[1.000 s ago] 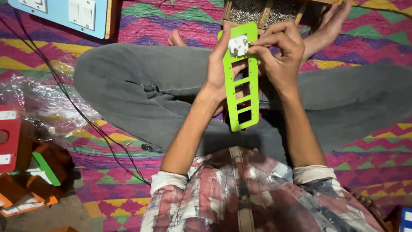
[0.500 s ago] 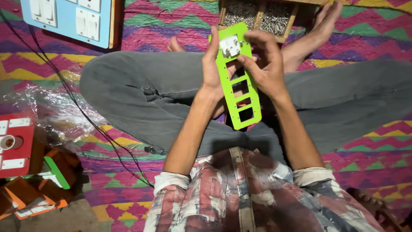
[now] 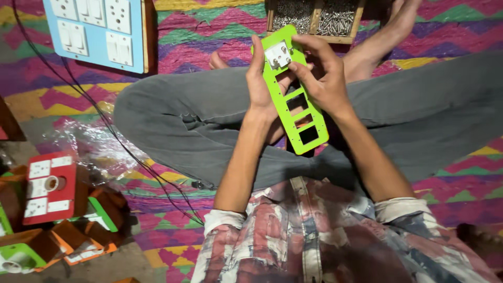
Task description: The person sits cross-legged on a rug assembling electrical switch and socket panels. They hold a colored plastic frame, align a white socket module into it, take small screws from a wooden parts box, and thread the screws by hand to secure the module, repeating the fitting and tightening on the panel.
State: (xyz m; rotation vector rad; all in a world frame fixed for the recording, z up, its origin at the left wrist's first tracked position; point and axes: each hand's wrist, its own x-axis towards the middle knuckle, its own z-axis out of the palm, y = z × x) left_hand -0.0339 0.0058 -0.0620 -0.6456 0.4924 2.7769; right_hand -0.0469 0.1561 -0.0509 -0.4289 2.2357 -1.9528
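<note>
I sit cross-legged in grey trousers and hold a bright green plastic plate [image 3: 299, 112] with several rectangular cut-outs over my lap. A white socket piece [image 3: 278, 56] sits in its top opening. My left hand [image 3: 260, 78] grips the plate's left edge, thumb near the socket. My right hand [image 3: 320, 73] clasps the right edge, its fingers curled onto the front beside the socket.
A wooden tray of screws [image 3: 314, 18] lies beyond my knees. A light blue switchboard with white switches [image 3: 97, 29] lies at the upper left. A red switch box [image 3: 50, 188], green and orange boxes [image 3: 78, 230], clear plastic wrap and a black cable [image 3: 112, 131] lie at left on the patterned mat.
The view has shifted, so plate and hands sit lower in the frame. My right fingers have moved down from the socket's top to its right side.
</note>
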